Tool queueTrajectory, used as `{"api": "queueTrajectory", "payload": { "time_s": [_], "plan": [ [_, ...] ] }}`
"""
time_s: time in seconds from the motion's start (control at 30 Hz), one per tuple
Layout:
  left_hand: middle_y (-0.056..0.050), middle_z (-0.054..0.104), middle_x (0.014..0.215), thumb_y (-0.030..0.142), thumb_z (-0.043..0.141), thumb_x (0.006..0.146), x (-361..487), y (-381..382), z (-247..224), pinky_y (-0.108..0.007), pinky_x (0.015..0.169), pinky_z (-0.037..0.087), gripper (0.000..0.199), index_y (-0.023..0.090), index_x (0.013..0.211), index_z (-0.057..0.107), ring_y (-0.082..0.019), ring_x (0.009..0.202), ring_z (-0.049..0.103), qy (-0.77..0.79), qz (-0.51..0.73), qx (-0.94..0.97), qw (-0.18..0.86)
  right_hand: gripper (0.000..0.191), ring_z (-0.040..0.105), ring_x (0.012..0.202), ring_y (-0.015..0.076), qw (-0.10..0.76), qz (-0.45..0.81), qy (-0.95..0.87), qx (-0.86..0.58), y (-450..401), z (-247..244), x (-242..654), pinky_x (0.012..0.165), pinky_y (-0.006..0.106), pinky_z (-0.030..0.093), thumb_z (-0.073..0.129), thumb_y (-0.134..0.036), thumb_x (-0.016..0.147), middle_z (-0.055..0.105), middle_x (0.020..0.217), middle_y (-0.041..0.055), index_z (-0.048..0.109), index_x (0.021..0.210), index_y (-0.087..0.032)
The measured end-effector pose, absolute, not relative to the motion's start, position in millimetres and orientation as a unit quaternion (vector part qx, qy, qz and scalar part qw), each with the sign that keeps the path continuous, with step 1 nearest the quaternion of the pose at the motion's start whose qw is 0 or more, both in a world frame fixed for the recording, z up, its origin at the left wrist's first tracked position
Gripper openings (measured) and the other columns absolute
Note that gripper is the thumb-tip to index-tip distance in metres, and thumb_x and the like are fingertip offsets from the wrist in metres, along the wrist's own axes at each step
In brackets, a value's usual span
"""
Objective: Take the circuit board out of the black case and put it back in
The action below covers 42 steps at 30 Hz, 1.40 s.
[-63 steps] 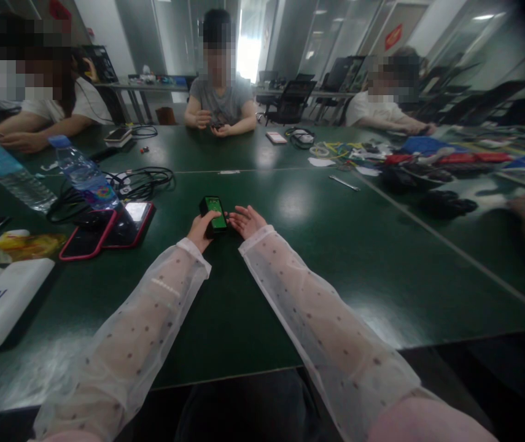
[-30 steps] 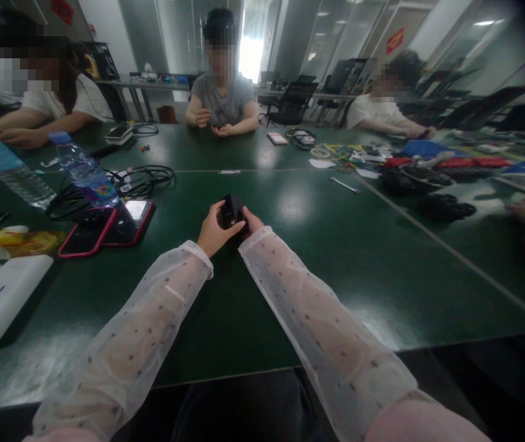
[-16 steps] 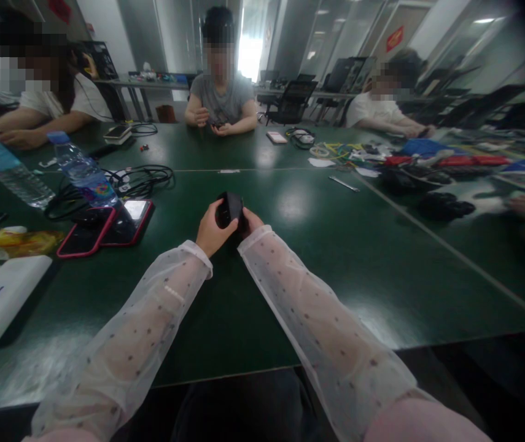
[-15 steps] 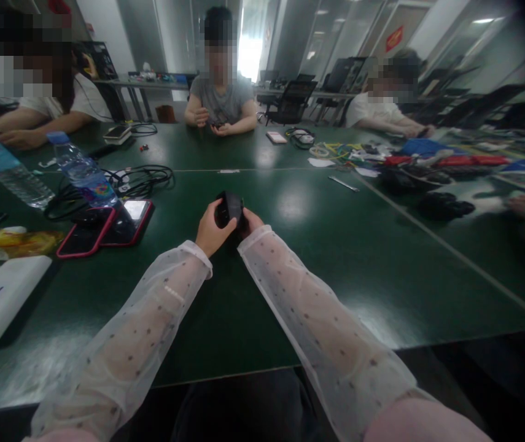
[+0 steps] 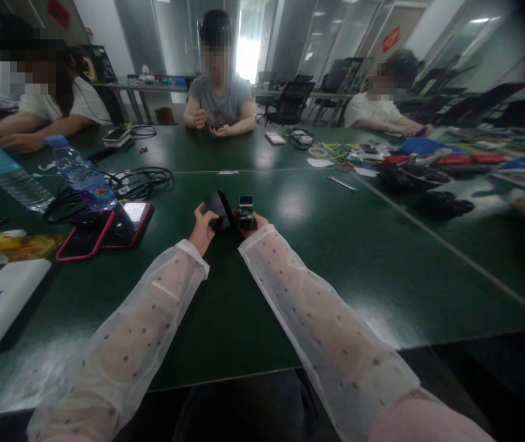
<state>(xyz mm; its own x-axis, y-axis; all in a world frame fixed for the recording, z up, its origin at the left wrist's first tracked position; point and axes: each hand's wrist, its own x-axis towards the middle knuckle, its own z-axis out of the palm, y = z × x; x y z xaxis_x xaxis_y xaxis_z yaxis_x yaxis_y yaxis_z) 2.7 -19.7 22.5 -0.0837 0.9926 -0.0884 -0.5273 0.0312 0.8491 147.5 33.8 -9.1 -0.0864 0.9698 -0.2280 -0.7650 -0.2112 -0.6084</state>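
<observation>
My left hand (image 5: 204, 227) is closed around a black plastic housing (image 5: 218, 210), its thumb pressed on the near face. Just to the right, my right hand (image 5: 258, 224) grips a small electronic module with a green circuit board (image 5: 246, 216); a little square piece with a pale edge stands up at its top. The housing and the module are held side by side above the green table (image 5: 262, 294), with a narrow gap between them. Most of my right fingers are hidden behind and under the module.
To the left are two phones with red edges (image 5: 86, 234), water bottles (image 5: 82, 175), coiled black cables (image 5: 147, 179) and a white device (image 5: 7, 307). A wrench (image 5: 342, 183) lies at right, before a heap of wires and parts (image 5: 419, 159). Several people sit around the table.
The black housing has moved left and tilted with my left hand, coming apart from the circuit-board module. That module now shows in my right hand.
</observation>
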Motion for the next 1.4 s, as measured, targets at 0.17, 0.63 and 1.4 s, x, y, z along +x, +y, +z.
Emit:
{"api": "queueTrajectory", "payload": {
  "time_s": [0.17,0.63,1.4],
  "plan": [
    [-0.005,0.068,0.085,0.040,0.056,0.085,-3.7,-22.8,35.6,-0.027,0.065,0.053,0.029,0.015,0.099,0.062,-0.017,0.075,0.066,0.347,0.557,0.221,0.722,0.027,0.070,0.067,0.0175,0.554,0.758,-0.103,-0.328,27.1,-1.7,147.5,0.061,0.029,0.060,0.035,-0.021,0.096,0.071,0.071,0.0070,0.059,0.105,-0.011],
    [-0.006,0.070,0.082,0.063,0.037,0.092,-9.8,-7.4,21.4,-0.025,0.062,0.052,0.055,0.016,0.102,0.064,-0.015,0.068,0.066,0.337,0.542,0.150,0.755,0.031,0.072,0.073,0.0178,0.570,0.746,-0.104,-0.330,21.8,1.6,150.7,0.065,0.027,0.061,0.037,-0.025,0.098,0.072,0.077,0.0100,0.055,0.116,-0.008],
    [-0.007,0.073,0.089,0.045,0.045,0.095,-0.5,-14.8,33.0,-0.033,0.082,0.051,0.040,0.014,0.108,0.066,-0.022,0.083,0.069,0.329,0.518,0.176,0.769,0.043,0.064,0.059,0.0129,0.615,0.571,-0.338,-0.425,14.4,17.8,145.0,0.053,0.024,0.054,0.068,-0.018,0.072,0.067,0.072,-0.0042,0.057,0.113,-0.022]
  ]
}}
